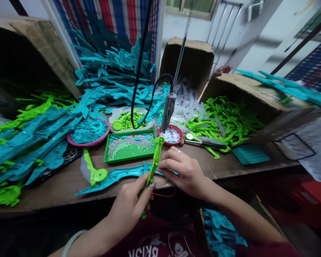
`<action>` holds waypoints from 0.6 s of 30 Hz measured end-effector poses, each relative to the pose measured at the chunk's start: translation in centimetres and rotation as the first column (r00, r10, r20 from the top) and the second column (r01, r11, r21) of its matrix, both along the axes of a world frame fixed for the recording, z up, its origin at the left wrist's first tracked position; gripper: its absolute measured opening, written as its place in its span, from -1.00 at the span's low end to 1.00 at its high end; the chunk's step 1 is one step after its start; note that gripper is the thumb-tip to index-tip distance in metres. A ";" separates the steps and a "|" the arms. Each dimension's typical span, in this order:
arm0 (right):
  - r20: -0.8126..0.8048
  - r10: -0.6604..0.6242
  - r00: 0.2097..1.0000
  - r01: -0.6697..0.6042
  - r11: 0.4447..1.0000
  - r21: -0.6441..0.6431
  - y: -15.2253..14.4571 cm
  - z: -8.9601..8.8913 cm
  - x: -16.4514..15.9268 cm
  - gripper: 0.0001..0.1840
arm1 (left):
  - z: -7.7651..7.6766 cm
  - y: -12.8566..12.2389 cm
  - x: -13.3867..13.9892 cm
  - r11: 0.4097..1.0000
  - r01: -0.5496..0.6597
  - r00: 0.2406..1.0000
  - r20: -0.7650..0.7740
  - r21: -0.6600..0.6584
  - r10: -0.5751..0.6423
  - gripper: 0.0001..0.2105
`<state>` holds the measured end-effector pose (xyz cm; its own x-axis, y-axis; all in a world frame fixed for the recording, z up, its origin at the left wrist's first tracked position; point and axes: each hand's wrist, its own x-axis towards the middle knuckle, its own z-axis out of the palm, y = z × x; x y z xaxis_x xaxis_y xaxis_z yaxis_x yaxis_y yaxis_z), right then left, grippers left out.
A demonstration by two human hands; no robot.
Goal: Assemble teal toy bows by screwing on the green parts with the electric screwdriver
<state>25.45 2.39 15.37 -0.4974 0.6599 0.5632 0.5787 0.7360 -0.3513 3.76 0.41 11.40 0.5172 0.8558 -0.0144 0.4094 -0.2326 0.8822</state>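
My left hand point(131, 200) is closed around a long, narrow green plastic part point(155, 157), which stands tilted up from my fingers. Close beside it, my right hand point(188, 173) has bent fingers drawn together; what they pinch, if anything, is hidden. A thin red and purple cord or wire point(164, 195) loops below my hands. Behind them on the table lies a long blue plastic part point(123, 173), partly covered by my fingers. At its left end sits a green piece with a round disc point(100, 175). An electric screwdriver point(168, 110) hangs upright just beyond my hands.
A green tray point(131, 157) holds many small screws. Around it stand a pink-rimmed basket point(108, 130) of blue pieces, a red basket point(180, 135) of pale pieces and a bag point(113, 116) of green pieces. Blue parts point(112, 67) pile up behind; a carton point(270, 92) stands right.
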 end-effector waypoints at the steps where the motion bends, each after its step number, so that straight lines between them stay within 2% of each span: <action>1: 0.033 -0.032 0.999 0.031 0.999 0.020 -0.1 -0.2 -0.1 -0.83 | -0.1 -0.1 0.0 0.999 0.009 1.000 0.017 -0.035 -0.008 -0.57; 5: 0.233 -0.047 0.971 0.044 0.999 0.017 -0.3 -1.0 0.2 -0.85 | -0.4 -0.3 0.0 0.994 0.064 0.998 0.021 -0.091 -0.062 -0.54; 10: 0.312 0.025 0.950 0.000 0.997 -0.081 -0.5 -1.0 0.7 -0.85 | -0.5 0.0 -0.6 0.992 0.120 0.991 -0.060 0.031 -0.118 -0.61; 12: 0.357 -0.018 0.934 0.040 0.998 -0.055 -0.7 -1.0 0.4 -0.86 | -0.2 0.0 -0.8 0.985 0.162 0.985 -0.063 0.050 -0.159 -0.61; 15: 0.462 -0.129 0.878 0.131 0.991 0.028 -1.1 -0.9 -0.2 -0.85 | 0.2 -0.1 -1.1 0.978 0.205 0.975 -0.100 0.044 -0.200 -0.51; 18: 0.549 -0.088 0.831 0.116 0.993 -0.017 -1.5 -0.6 -0.9 -0.83 | 0.1 -0.2 -1.4 0.971 0.230 0.960 -0.152 -0.058 -0.236 -0.38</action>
<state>24.60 0.86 14.76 -0.6431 0.7428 0.1863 0.7574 0.6529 0.0115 2.31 0.24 11.46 0.6910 0.7087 -0.1422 0.4817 -0.3048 0.8216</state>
